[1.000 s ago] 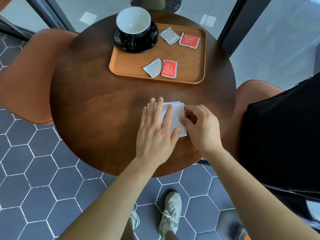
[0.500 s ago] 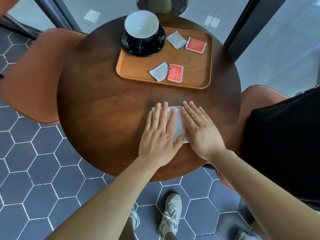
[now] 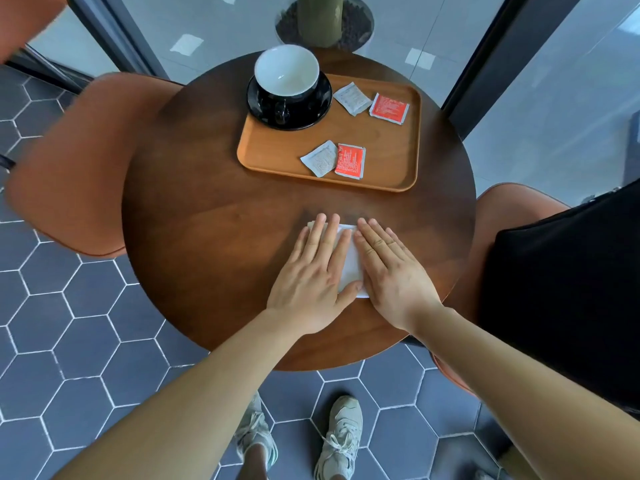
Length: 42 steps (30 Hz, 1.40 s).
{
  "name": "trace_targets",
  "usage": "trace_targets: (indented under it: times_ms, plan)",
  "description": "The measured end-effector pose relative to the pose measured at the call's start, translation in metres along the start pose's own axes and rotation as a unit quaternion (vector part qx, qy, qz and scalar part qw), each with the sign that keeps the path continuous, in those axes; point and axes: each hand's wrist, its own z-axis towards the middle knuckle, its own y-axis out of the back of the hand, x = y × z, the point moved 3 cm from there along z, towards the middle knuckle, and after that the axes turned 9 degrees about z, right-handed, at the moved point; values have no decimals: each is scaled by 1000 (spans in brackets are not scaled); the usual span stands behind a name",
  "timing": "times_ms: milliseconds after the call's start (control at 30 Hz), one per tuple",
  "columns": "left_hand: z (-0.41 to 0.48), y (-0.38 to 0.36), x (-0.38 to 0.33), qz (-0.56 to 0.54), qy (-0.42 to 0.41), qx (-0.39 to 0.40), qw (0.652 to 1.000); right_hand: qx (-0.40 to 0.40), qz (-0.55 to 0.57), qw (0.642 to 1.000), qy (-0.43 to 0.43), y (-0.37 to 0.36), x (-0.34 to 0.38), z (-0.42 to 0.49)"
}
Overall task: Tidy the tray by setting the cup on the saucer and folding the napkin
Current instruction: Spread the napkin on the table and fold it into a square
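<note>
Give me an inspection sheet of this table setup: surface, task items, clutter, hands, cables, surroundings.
Surface: round dark wood table, wooden tray on its far side.
Job's things: cup sits on black saucer on the tray; white napkin lies flat on the table, off the tray.
Clutter: two white packets and two red packets on the tray.
Grippers: left hand and right hand flat, pressing the napkin.
Cables: nothing seen.
Surroundings: orange chairs, hexagon-tiled floor, glass wall, planter behind.

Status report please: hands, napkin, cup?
Left hand, right hand flat on napkin. Cup on saucer. Nothing in the way.
</note>
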Motion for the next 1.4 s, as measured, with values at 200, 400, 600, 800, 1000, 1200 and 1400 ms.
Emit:
trace_targets:
  times_ms: [200, 400, 600, 800, 1000, 1200, 1400]
  plan:
    - [-8, 10, -14, -31, 61, -16, 998, 0, 1, 1000, -29, 3, 11, 0]
    - [-13, 3, -9, -13, 28, 9, 999, -17, 78, 994, -76, 6, 14, 0]
    - [-19, 3, 5, -17, 54, 12, 998, -66, 74, 993, -68, 15, 15, 2]
    - [-16, 10, 18, 9, 15, 61, 998, -74, 84, 989, -100, 17, 22, 3]
    - [-35, 35, 11, -150, 182, -37, 971, -75, 81, 981, -157, 26, 21, 10]
    - [-27, 46, 20, -184, 300, 22, 936, -57, 61, 980, -183, 21, 19, 7]
    - [-12, 47, 26, -230, 327, 48, 915, -39, 92, 971, -218, 18, 17, 14]
